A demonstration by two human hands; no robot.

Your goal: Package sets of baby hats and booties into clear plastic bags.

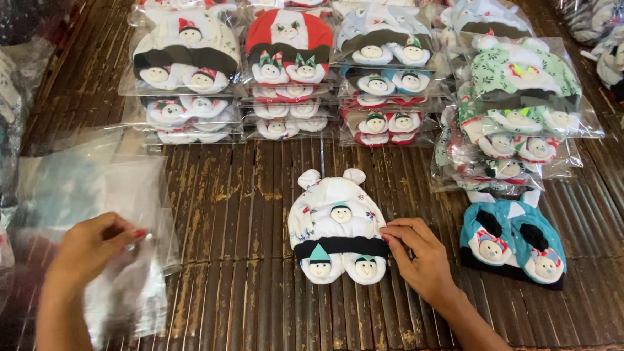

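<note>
Brown slatted mat spans the floor — rows of bagged baby cap sets stacked along its far side. Pile of clear plastic bags at left; left hand pinches the top bag between closed fingertips. White cap-and-bootie set lies unbagged at the mat's centre — right hand grips its right edge, fingers curled. Teal set just beside.

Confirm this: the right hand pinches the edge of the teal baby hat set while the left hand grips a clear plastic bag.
Not quite. In the head view the right hand pinches the edge of the white baby hat set; the teal baby hat set lies untouched beside it. The left hand does grip a clear plastic bag.
</note>
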